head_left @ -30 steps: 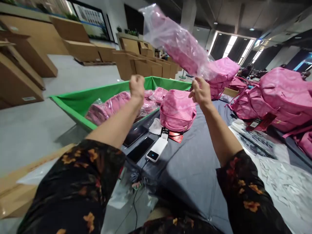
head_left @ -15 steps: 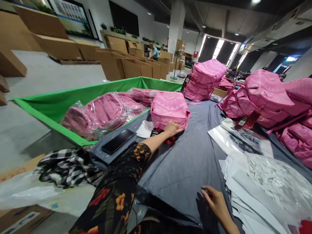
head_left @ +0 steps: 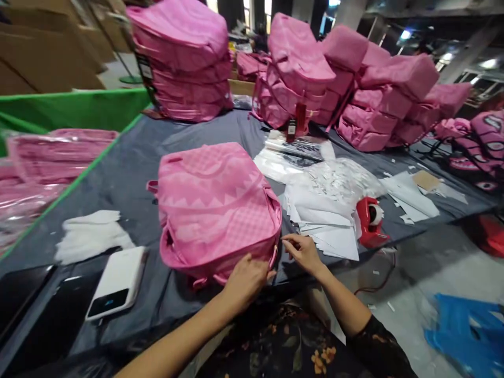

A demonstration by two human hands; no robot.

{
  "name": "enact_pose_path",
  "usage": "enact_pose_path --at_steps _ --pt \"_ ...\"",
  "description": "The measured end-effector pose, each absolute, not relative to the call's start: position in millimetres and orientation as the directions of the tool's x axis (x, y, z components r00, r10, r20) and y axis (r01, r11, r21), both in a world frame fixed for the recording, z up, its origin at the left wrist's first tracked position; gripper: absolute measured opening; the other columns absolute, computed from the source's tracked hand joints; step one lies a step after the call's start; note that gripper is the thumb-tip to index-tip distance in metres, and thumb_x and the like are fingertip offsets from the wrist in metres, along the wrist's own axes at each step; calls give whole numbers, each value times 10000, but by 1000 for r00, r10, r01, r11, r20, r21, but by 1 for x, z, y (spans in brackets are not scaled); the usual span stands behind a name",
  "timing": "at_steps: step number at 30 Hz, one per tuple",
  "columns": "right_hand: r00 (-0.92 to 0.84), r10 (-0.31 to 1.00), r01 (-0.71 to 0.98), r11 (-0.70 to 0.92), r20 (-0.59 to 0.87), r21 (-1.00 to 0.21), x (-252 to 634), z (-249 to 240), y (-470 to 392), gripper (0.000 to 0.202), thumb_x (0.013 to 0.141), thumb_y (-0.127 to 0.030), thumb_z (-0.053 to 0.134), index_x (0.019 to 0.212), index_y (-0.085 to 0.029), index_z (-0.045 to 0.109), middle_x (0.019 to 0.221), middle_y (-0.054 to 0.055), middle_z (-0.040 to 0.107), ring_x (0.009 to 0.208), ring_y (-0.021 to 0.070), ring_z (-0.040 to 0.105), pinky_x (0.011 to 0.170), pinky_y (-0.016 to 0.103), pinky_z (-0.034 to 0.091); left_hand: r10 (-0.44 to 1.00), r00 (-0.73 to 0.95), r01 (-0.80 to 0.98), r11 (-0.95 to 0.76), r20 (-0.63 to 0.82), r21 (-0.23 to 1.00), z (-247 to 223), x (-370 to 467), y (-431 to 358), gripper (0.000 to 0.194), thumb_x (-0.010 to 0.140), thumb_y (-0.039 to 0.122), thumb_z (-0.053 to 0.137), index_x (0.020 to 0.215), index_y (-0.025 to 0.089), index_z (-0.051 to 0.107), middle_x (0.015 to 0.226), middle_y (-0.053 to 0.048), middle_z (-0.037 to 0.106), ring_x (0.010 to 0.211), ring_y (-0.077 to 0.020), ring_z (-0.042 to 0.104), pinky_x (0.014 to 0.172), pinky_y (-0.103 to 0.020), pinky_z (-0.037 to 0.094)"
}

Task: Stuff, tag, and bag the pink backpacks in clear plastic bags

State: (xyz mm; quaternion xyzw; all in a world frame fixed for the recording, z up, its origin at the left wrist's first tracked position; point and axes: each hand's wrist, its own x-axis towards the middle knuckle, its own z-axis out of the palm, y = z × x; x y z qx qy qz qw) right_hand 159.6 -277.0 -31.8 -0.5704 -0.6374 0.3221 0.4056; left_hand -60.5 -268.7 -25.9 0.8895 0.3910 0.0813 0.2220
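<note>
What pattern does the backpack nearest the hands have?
Pale zigzags and checks on the pink backpack; best in the head view.

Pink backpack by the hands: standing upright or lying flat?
Lying flat: the backpack rests on the table with its patterned front facing up.

A power bank [head_left: 120, 273] lies near white cloth [head_left: 91, 237].

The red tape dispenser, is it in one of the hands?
No, the tape dispenser stands on the table, with the left hand on the pink backpack and the right hand beside it.
</note>
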Motion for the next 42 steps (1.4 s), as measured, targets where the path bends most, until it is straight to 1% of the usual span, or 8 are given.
enact_pose_path --at_steps 6,11,17,22,28,34,38,42 --pt "191 920 776 72 342 -627 249 1 -247 329 989 -388 531 1006 -165 772 950 110 778 806 197 711 750 283 536 700 696 636 -704 161 316 6 -120 -237 385 1033 382 392 1128 252 741 1058 -104 768 942 -242 698 912 -369 514" --pt "287 957 943 -278 27 -182 329 31 -164 311 987 -166 491 1180 -132 733 1153 139 753 1050 217 679 885 277 472 623 745 667 -705 -238 241 -6 -134 -195 729 832 431 691 1519 260 518 1648 -150 361 1513 -390 362 1183 -505 382" --pt "271 957 959 -277 -104 -55 317 5 -109 493 914 -383 711 1348 -172 611 1266 145 667 1107 238 634 844 276 446 638 651 734 -668 -413 125 -24 -118 -225 968 752 264 644 1638 243 255 1705 -175 43 1565 -427 -16 1243 -624 181" --pt "285 954 958 -286 -87 1 295 -17 -104 345 1040 -251 453 1344 -190 605 1342 182 583 1099 231 634 831 296 427 613 686 682 -729 -391 54 -25 -110 -238 939 758 232 628 1632 197 287 1682 -241 156 1566 -433 111 1225 -618 251" --pt "290 956 957 -289 43 -28 310 13 -127 335 1048 -212 391 1264 -179 645 1214 153 667 1076 228 640 875 298 444 598 705 668 -740 -380 75 -24 -111 -243 550 853 46 411 1354 107 629 1343 -230 665 1232 -311 664 1080 -444 488" --pt "-160 668 859 457 727 -231 252 36 -227 323 1050 -411 411 1085 -239 682 932 85 704 867 199 664 798 332 528 819 551 809 -572 160 137 72 -141 -233 403 967 206 380 1225 209 690 1007 -131 749 932 -281 695 865 -386 522" --pt "-579 499 536 829 645 -160 160 29 -283 294 940 -623 572 966 -365 710 758 -21 678 664 131 631 594 244 518 822 388 884 -461 417 85 147 -138 -203 346 1003 315 390 1041 225 722 837 -93 697 823 -283 651 857 -402 485" --pt "-798 278 315 949 535 -24 108 37 -262 212 1007 -309 557 1151 -318 713 947 25 753 732 111 672 652 229 545 829 341 912 -406 443 59 170 -126 -190 299 1017 287 421 1026 203 708 775 -56 678 776 -239 649 780 -338 472"
